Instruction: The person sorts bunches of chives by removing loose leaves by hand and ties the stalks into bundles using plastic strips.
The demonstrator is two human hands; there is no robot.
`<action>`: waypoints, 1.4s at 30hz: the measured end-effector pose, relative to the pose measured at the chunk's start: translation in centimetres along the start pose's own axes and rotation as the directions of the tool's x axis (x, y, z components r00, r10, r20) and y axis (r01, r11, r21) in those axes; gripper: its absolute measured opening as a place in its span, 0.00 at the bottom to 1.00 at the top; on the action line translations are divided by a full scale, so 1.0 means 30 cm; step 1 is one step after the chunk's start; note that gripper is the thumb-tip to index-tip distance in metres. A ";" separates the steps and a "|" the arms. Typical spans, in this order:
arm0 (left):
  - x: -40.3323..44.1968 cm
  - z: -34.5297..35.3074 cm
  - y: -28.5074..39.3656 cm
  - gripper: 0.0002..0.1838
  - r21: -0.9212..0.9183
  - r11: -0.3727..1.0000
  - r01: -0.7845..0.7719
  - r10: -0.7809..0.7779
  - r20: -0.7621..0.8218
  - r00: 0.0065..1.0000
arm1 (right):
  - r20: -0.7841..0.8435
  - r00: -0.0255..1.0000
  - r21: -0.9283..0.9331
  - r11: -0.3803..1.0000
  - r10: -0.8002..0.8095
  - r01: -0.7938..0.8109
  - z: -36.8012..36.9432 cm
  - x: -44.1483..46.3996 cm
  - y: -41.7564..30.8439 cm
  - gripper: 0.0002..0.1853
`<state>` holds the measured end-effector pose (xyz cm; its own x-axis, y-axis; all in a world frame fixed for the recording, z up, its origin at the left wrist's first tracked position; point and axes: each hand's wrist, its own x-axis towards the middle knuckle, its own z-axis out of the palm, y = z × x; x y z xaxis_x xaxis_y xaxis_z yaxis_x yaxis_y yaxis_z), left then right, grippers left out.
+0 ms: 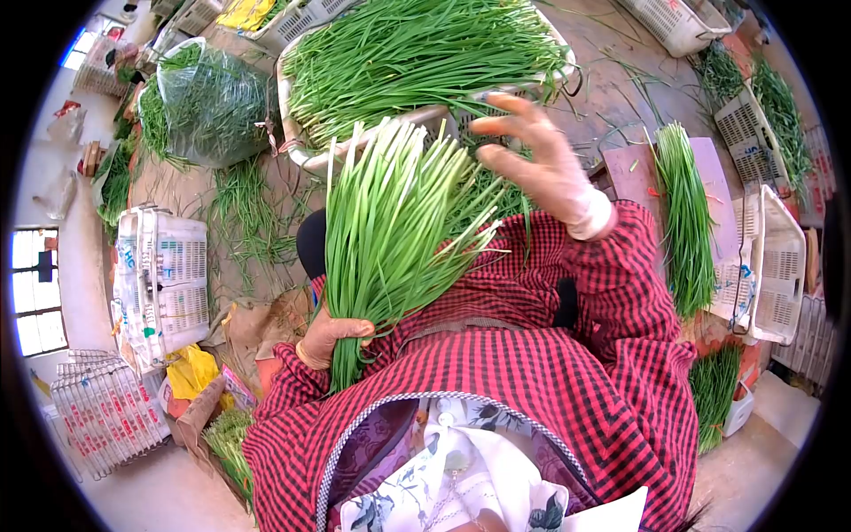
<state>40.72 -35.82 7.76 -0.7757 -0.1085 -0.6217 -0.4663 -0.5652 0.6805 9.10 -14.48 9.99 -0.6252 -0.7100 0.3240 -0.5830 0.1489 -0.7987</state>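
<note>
Green stalks [390, 222] seem light, pliant and bruisable, best held where our left hand [330, 341] clasps them; our right hand [541, 164], fingers spread, hangs by the near edge of the crate [306, 160]

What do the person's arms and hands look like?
The loose sleeves have red-and-black checks. The right hand seems to wear a thin glove with a pale cuff at the wrist; the left hand looks gloved too.

Brown floor [598, 97] strewn with loose green leaves [244, 213]; crate of garlic chives [306, 160] and plastic bag of greens [217, 111] set on it. Pinkish surface [631, 173] at right occupied by garlic chive bunch [687, 222].
</note>
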 end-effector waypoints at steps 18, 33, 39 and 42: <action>0.032 0.006 -0.006 0.27 -0.006 1.000 -0.012 0.012 0.011 1.000 | 0.181 0.975 0.159 0.975 0.126 -0.156 -0.011 0.031 0.012 0.19; 0.046 -0.030 0.021 0.30 -0.051 0.986 -0.157 0.160 0.060 0.985 | -0.218 0.915 -0.225 0.894 0.341 -0.387 -0.087 -0.084 0.324 0.37; 0.146 0.149 0.108 0.23 0.134 0.940 -0.312 0.324 -0.080 0.943 | 0.713 0.681 0.474 0.602 0.166 -0.643 0.189 -0.121 0.160 0.59; 0.262 0.269 0.117 0.31 0.488 0.752 -0.443 0.527 -0.041 0.849 | 0.534 0.838 0.785 0.302 0.113 -0.541 0.225 -0.026 0.014 0.55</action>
<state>29.57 -32.05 8.38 -0.8870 -0.4231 -0.1849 -0.2141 0.0220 0.9766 12.86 -18.51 5.97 -0.3124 -0.9457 -0.0894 0.5698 -0.1112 -0.8142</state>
